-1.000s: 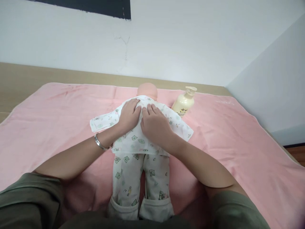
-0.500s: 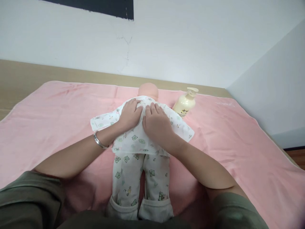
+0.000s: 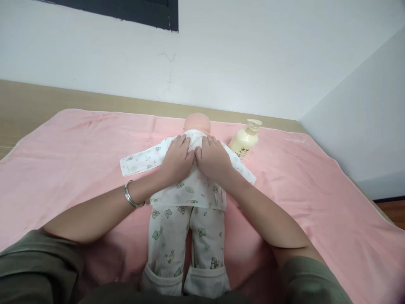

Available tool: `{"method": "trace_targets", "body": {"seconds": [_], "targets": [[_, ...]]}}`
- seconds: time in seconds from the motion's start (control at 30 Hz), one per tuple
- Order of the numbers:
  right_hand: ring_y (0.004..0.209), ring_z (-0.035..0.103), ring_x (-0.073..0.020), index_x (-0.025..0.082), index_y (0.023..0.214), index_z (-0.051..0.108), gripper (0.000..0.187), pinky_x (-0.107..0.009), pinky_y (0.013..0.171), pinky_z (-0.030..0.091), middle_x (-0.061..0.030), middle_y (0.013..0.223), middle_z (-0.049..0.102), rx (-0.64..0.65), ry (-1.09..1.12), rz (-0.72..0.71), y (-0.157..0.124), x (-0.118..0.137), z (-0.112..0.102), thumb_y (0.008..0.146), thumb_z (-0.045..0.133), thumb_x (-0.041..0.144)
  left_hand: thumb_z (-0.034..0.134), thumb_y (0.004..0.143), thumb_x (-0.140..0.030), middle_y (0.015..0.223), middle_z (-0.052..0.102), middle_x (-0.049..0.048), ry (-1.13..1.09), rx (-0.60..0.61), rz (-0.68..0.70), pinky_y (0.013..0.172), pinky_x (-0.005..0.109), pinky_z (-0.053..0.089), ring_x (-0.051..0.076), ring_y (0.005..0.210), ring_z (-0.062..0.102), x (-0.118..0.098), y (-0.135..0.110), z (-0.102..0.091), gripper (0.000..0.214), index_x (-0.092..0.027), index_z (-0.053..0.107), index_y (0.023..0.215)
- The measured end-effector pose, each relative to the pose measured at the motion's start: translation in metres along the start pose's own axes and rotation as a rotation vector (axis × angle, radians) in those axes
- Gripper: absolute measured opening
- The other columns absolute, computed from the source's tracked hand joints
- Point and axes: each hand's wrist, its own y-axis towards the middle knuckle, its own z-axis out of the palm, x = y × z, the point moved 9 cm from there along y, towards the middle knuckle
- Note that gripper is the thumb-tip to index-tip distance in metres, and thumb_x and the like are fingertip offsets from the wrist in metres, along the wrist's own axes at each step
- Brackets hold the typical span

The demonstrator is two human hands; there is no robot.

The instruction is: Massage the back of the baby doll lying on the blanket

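Note:
A baby doll (image 3: 171, 232) lies stretched out on a pink blanket, its bald head (image 3: 198, 122) at the far end and no face showing. It wears a white long-sleeved top (image 3: 190, 196) and matching trousers with small green animal prints. My left hand (image 3: 178, 160) rests on the upper back of the top, left of the middle, fingers extended. Beside it my right hand (image 3: 215, 160) lies on the right half of the back, also with fingers extended. The two thumbs come close together at the centre. Neither hand is gripping anything.
A cream pump bottle (image 3: 246, 141) leans by the doll's right-hand sleeve. The pink blanket (image 3: 310, 190) covers most of the wooden surface (image 3: 31, 99). Behind runs a white wall (image 3: 253, 55) with a dark panel (image 3: 152, 12) at upper left.
My left hand has slid slightly right and towards me. My right hand has shifted a little right and away, so the thumbs sit closer together. The doll stays in place.

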Motion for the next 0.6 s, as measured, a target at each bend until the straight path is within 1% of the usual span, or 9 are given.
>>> {"method": "trace_targets", "body": {"seconds": [0.1,0.17,0.2,0.27,0.37,0.43,0.47,0.53,0.6], "targets": [[0.143,0.049,-0.0369,-0.006,0.144,0.049,0.052,-0.051,0.124,0.037,-0.0288,0.149,0.052,-0.069,-0.074,-0.144,-0.025,0.031,-0.002,0.101,0.034,0.02,0.032,0.096,-0.028,0.133,0.064,0.0182,-0.048,0.014,-0.041,0.12,0.052,0.043,0.03,0.128,0.057,0.02,0.018,0.002,0.044,-0.011,0.063,0.122],[0.149,0.043,-0.0352,-0.006,0.148,0.045,0.055,-0.049,0.126,0.034,-0.0272,0.154,0.048,-0.067,-0.058,-0.21,-0.032,0.042,-0.001,0.098,0.036,0.016,0.03,0.097,-0.029,0.127,0.068,0.0142,-0.072,-0.017,-0.035,0.118,0.051,0.045,0.028,0.123,0.059,0.026,0.024,0.0,0.043,-0.016,0.065,0.118],[0.151,0.041,-0.0337,-0.004,0.149,0.045,0.055,-0.048,0.127,0.033,-0.0256,0.155,0.048,-0.057,-0.026,-0.225,-0.031,0.043,0.001,0.098,0.036,0.016,0.03,0.098,-0.03,0.128,0.068,0.0133,-0.072,-0.032,-0.025,0.118,0.051,0.046,0.028,0.124,0.059,0.026,0.025,-0.001,0.043,-0.017,0.065,0.118],[0.151,0.041,-0.0309,-0.001,0.146,0.05,0.052,-0.047,0.128,0.032,-0.0224,0.155,0.049,-0.036,0.072,-0.188,-0.021,0.033,0.003,0.1,0.033,0.018,0.028,0.098,-0.032,0.13,0.066,0.0146,-0.037,-0.048,-0.004,0.119,0.051,0.044,0.029,0.127,0.058,0.021,0.02,-0.003,0.045,-0.015,0.064,0.121],[0.145,0.047,-0.0324,0.004,0.138,0.056,0.049,-0.05,0.125,0.035,-0.0209,0.15,0.054,-0.024,0.202,0.025,0.005,-0.005,0.01,0.101,0.036,0.029,0.026,0.098,-0.03,0.139,0.061,0.022,0.042,-0.052,0.022,0.123,0.053,0.04,0.034,0.136,0.053,0.006,0.005,-0.003,0.053,-0.004,0.06,0.131],[0.139,0.051,-0.0342,0.005,0.133,0.058,0.048,-0.052,0.121,0.038,-0.021,0.145,0.058,-0.029,0.242,0.145,0.017,-0.026,0.014,0.1,0.041,0.035,0.027,0.098,-0.028,0.146,0.055,0.0246,0.06,-0.075,0.057,0.126,0.055,0.036,0.036,0.144,0.047,-0.005,-0.005,-0.003,0.057,0.001,0.055,0.138],[0.135,0.053,-0.0344,0.006,0.131,0.058,0.047,-0.052,0.119,0.039,-0.0205,0.141,0.061,-0.038,0.253,0.171,0.02,-0.032,0.015,0.1,0.041,0.036,0.028,0.098,-0.028,0.149,0.053,0.0242,0.054,-0.085,0.077,0.127,0.056,0.035,0.037,0.146,0.044,-0.009,-0.009,-0.003,0.057,0.001,0.053,0.14],[0.129,0.056,-0.0343,0.008,0.125,0.061,0.043,-0.052,0.116,0.041,-0.0193,0.133,0.065,-0.058,0.262,0.167,0.022,-0.035,0.016,0.1,0.041,0.037,0.031,0.096,-0.028,0.151,0.053,0.0215,0.019,-0.086,0.094,0.128,0.056,0.033,0.036,0.148,0.042,-0.012,-0.013,-0.002,0.056,-0.002,0.053,0.142],[0.126,0.057,-0.0349,0.008,0.121,0.062,0.041,-0.053,0.114,0.042,-0.0192,0.13,0.066,-0.084,0.26,0.15,0.019,-0.032,0.016,0.099,0.04,0.036,0.035,0.094,-0.028,0.152,0.054,0.0184,-0.041,-0.068,0.052,0.129,0.057,0.03,0.035,0.149,0.041,-0.004,-0.01,0.0,0.057,-0.006,0.053,0.143]]}}
